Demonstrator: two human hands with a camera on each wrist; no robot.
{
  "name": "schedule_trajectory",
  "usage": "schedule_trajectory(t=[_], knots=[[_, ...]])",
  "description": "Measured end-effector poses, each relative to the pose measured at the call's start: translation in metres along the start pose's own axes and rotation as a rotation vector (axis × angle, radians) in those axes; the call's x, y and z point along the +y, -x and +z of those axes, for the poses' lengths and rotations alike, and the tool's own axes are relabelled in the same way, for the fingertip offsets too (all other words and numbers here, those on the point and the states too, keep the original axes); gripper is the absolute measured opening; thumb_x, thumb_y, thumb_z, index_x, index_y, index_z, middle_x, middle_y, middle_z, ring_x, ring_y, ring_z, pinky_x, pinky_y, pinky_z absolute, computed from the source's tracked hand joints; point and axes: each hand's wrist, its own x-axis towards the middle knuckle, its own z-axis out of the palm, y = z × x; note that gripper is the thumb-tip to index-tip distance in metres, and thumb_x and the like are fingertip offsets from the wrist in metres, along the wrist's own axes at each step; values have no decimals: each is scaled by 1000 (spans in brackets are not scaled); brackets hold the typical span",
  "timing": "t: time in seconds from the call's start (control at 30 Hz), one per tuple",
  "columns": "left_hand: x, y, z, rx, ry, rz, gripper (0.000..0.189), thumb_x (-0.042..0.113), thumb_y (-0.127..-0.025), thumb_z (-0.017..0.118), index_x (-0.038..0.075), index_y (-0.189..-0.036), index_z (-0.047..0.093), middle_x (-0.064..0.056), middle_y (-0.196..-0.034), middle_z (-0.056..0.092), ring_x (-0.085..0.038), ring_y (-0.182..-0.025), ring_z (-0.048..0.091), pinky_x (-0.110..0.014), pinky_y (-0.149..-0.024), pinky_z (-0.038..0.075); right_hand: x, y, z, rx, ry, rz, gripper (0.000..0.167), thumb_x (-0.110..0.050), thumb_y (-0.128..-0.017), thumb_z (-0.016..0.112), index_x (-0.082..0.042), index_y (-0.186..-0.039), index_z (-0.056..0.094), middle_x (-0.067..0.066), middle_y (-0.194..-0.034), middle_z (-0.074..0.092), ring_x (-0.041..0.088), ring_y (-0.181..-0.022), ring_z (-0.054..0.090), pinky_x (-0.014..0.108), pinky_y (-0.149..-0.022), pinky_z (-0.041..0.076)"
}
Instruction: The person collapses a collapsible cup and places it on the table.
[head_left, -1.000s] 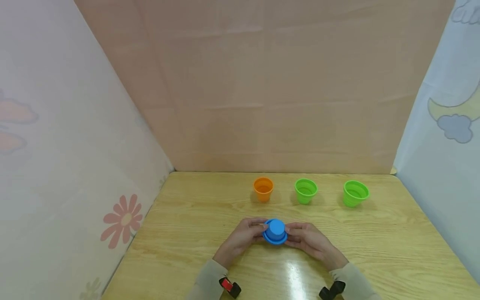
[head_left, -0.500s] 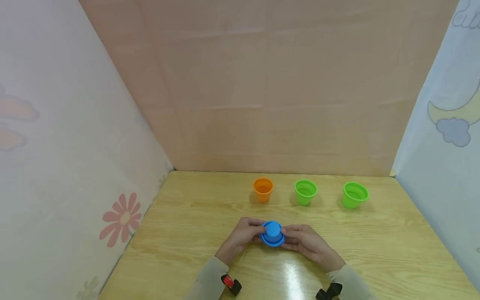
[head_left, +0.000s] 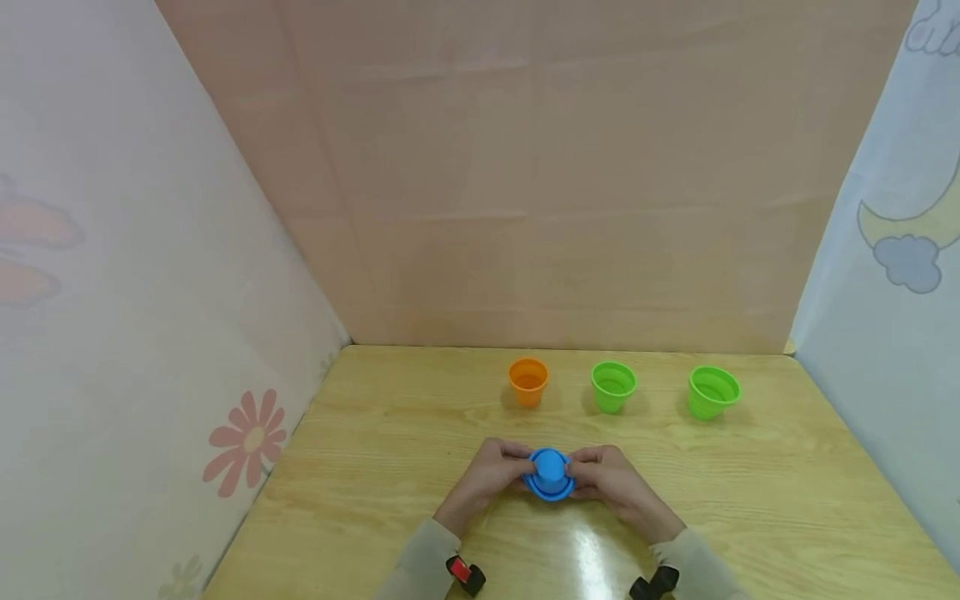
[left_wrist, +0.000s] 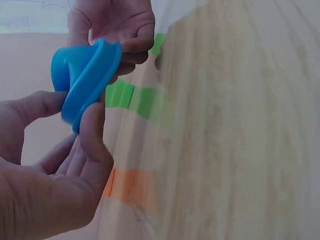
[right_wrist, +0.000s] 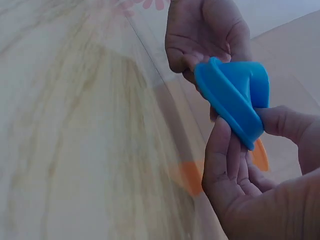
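Between my two hands is a blue collapsible cup (head_left: 551, 471), partly folded, its narrow base turned up toward the head camera. My left hand (head_left: 491, 473) pinches its left side with the thumb by the base wall and fingers under the rim. On the opposite side my right hand (head_left: 617, 483) pinches it in the same way. Both wrist views show the soft wall bent and twisted between the thumbs and fingers, as on the cup (left_wrist: 82, 82) in the left wrist view. The cup is held above the table.
Behind the hands, an orange cup (head_left: 528, 383) and two green cups, the middle one (head_left: 613, 387) and the right one (head_left: 713, 392), stand upright in a row on the wooden table (head_left: 390, 417). A tan backdrop (head_left: 480, 208) rises behind the table; patterned white sheets flank it.
The blue cup stays in both hands and tilts slightly, its base standing out more from the rim. Both thumbs have shifted inward toward its base. The other cups stay in place.
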Motion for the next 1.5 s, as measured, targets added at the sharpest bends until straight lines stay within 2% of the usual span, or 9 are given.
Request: schedule_trajectory(t=[0.17, 0.33, 0.43, 0.57, 0.77, 1.0, 1.2, 1.33, 1.5], knots=[[1, 3, -8, -76, 33, -49, 27, 21, -100, 73, 0, -116, 79, -11, -105, 81, -13, -84, 77, -29, -76, 67, 0, -1, 2, 24, 49, -29, 33, -8, -96, 68, 16, -119, 68, 1, -92, 78, 11, -79, 75, 29, -77, 67], [2, 2, -10, -78, 29, -102, 35, 36, -101, 72, 4, -112, 80, -3, -90, 80, -12, -78, 77, -27, -72, 66, -3, -1, 4, 28, 62, -45, 30, -6, -94, 68, 15, -116, 69, 1, -92, 78, 11, -79, 75, 32, -78, 67], [1, 1, -9, -84, 41, -127, 38, 38, -100, 72, 3, -110, 81, 1, -84, 79, -11, -75, 76, -24, -68, 65, -5, -2, 4, 22, 90, -57, 30, -7, -93, 69, 13, -116, 70, 3, -95, 78, 13, -81, 74, 34, -79, 67], [-1, 0, -9, -101, 62, -149, 35, 33, -99, 73, 0, -108, 80, 1, -83, 78, -10, -74, 76, -24, -66, 65, -7, -1, 3, 25, 122, -54, 29, -9, -93, 72, 10, -115, 72, 3, -98, 78, 14, -84, 74, 33, -81, 66], [-3, -3, -7, -120, 52, -138, 29, 25, -97, 73, -1, -108, 80, -3, -88, 81, -11, -76, 77, -25, -65, 65, -5, -1, 0, -15, 116, -66, 29, -6, -93, 70, 13, -116, 71, 4, -96, 78, 13, -80, 74, 34, -77, 67], [-1, -4, -3, -82, 8, -79, 17, 10, -96, 69, -4, -98, 78, -2, -76, 73, -10, -66, 73, -23, -57, 63, -2, -2, -2, -46, 91, -54, 28, -6, -94, 67, 12, -116, 70, 0, -91, 78, 10, -78, 74, 31, -74, 66], [4, -5, -10, -51, -26, -54, 18, 10, -98, 68, -3, -104, 78, -3, -83, 74, -12, -68, 72, -23, -59, 63, -2, -3, -6, -167, -56, -32, 32, -9, -102, 63, 10, -128, 66, 0, -105, 79, 11, -93, 76, 31, -87, 66], [3, -6, -13, -27, -12, -47, 18, 10, -100, 67, -3, -105, 78, -4, -86, 75, -12, -70, 73, -25, -62, 64, -3, -2, -12, -244, -154, -25, 40, -4, -104, 60, 12, -141, 55, 2, -120, 77, 14, -108, 75, 34, -99, 63], [1, -7, -11, -6, 7, -33, 22, 10, -101, 66, -6, -110, 77, -5, -90, 76, -12, -71, 74, -26, -64, 66, -4, -1, -10, -230, -128, -32, 53, -5, -100, 68, 16, -144, 47, 4, -122, 73, 13, -110, 72, 32, -100, 62]])
